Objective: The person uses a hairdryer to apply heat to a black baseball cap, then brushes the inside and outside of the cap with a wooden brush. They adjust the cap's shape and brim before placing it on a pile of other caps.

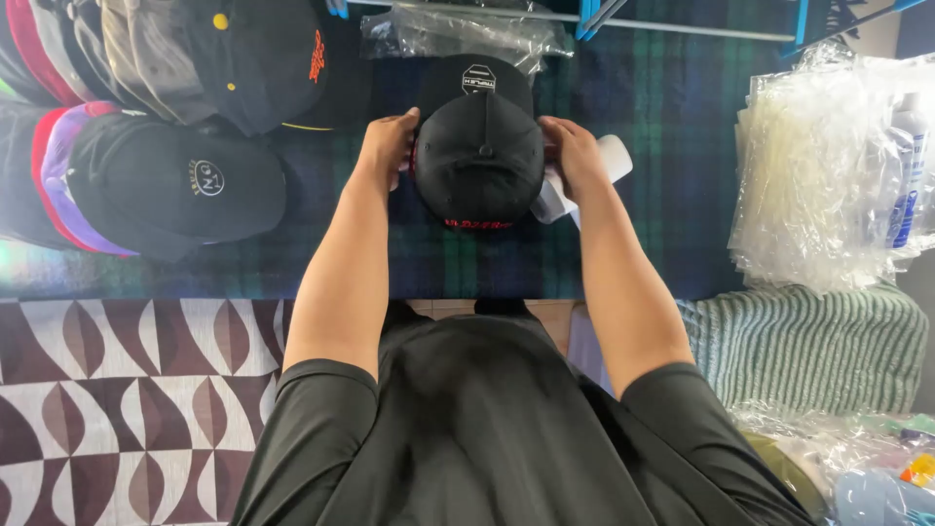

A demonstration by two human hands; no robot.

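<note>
Both hands grip a black cap [478,156] from either side — left hand [386,146] curled against its left edge, right hand [573,153] curled against its right edge, fingers wrapped down around the crown. The cap sits at the middle of the surface [672,127], which is covered in a dark blue-green plaid cloth; crown up, top button showing, a strip of red along the edge nearest the person. Its brim points away and carries a small hexagon sticker [478,79].

Just beside the right hand, partly under it, lies a white object [616,156] — cannot tell what it is. Far left: a pile of caps [146,107], stacked and overlapping; the nearest is black with a small round logo and coloured ones tucked under it, another is black with a yellow top button. Behind the held cap, a crumpled clear plastic bag [458,29]. Far right: a stack of clear plastic bags [818,175] with a white-and-blue bottle [908,166] lying among them. Below that, a green ribbed cloth [818,341]. Lower left, a patterned brown-and-white rug [127,399]. The person wears a black shirt.
</note>
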